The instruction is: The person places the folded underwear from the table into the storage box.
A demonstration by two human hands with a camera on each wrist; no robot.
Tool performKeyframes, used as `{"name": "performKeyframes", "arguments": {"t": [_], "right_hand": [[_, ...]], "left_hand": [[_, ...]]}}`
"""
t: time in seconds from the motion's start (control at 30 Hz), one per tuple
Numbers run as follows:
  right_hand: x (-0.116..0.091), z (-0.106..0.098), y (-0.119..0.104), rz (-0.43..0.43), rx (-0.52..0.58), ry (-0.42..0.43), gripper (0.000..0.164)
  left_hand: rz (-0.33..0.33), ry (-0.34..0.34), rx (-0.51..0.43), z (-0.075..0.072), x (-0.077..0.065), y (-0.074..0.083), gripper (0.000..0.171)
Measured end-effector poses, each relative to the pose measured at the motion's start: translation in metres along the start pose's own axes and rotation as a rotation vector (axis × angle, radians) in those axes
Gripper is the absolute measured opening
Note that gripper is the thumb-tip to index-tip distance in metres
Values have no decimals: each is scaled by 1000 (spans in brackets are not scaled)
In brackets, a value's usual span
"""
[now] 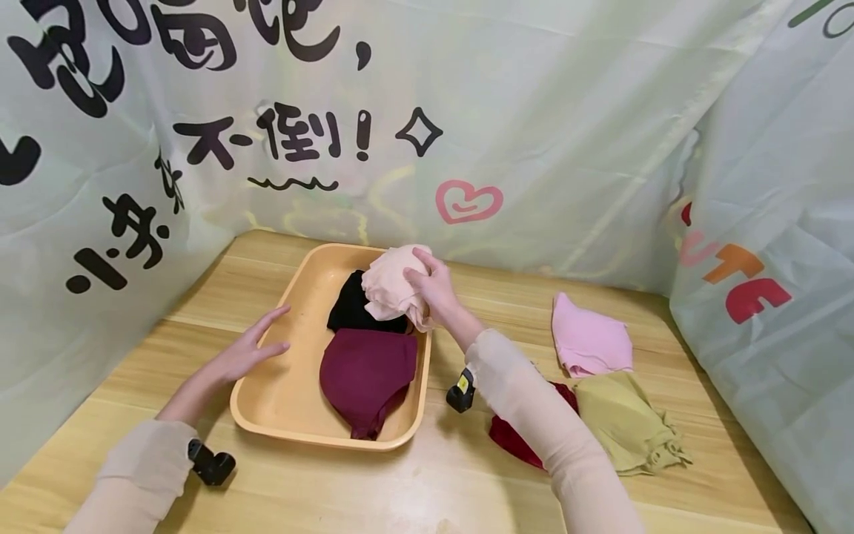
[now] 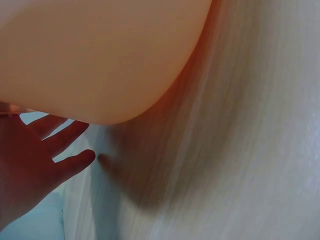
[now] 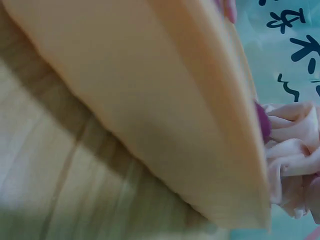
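Observation:
My right hand (image 1: 437,288) grips a crumpled pale pink bra (image 1: 395,278) over the back right corner of an orange plastic tray (image 1: 287,386). Beneath it, partly covered, lies a black bra (image 1: 350,308). In front of that, inside the tray, is a folded plum-purple bra (image 1: 367,371) with its cup facing up. With fingers spread and thumb apart, my left hand (image 1: 250,352) is at the tray's left rim and holds nothing. The left wrist view shows this left hand (image 2: 35,165) beside the rim. Pale pink frilly folds (image 3: 292,155) show past the tray wall in the right wrist view.
Right of the tray lie a light pink bra (image 1: 590,337), an olive-yellow bra (image 1: 620,423) and a dark red bra (image 1: 517,443), partly hidden by my right sleeve (image 1: 534,415). Printed cloth (image 1: 567,148) hangs behind and beside the wooden table (image 1: 373,489). Small black cameras (image 1: 460,393) sit at both wrists.

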State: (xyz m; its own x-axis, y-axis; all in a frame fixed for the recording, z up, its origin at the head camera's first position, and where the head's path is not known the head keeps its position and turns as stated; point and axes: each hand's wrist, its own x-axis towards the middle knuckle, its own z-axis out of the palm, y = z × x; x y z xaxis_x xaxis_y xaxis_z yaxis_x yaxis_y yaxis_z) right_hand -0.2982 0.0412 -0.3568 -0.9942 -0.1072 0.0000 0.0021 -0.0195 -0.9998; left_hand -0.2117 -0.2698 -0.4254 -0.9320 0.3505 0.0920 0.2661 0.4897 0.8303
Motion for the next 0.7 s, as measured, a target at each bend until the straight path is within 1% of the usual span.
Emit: {"name": "performKeyframes", "arguments": {"t": [0.17, 0.27, 0.33, 0.4, 0.53, 0.6, 0.7], "right_hand": [[-1, 2, 8, -6, -84, -63, 55], [-1, 3, 10, -13, -163, -114, 57], [-4, 3, 10, 26, -194, -157, 60], [-7, 4, 9, 89, -224, -205, 62], [-13, 4, 7, 236, -217, -306, 67], [-15, 4, 7, 274, -202, -327, 68], [-15, 4, 9, 292, -190, -329, 67]], "left_hand": [[-7, -4, -5, 0, 1, -1, 68], [-7, 1, -5, 0, 1, -2, 68], [-10, 1, -3, 1, 1, -2, 68], [-11, 0, -3, 1, 1, -2, 68], [-13, 0, -2, 0, 0, -2, 67], [-15, 0, -2, 0, 0, -2, 68], [-17, -2, -3, 0, 0, -1, 68]]}}
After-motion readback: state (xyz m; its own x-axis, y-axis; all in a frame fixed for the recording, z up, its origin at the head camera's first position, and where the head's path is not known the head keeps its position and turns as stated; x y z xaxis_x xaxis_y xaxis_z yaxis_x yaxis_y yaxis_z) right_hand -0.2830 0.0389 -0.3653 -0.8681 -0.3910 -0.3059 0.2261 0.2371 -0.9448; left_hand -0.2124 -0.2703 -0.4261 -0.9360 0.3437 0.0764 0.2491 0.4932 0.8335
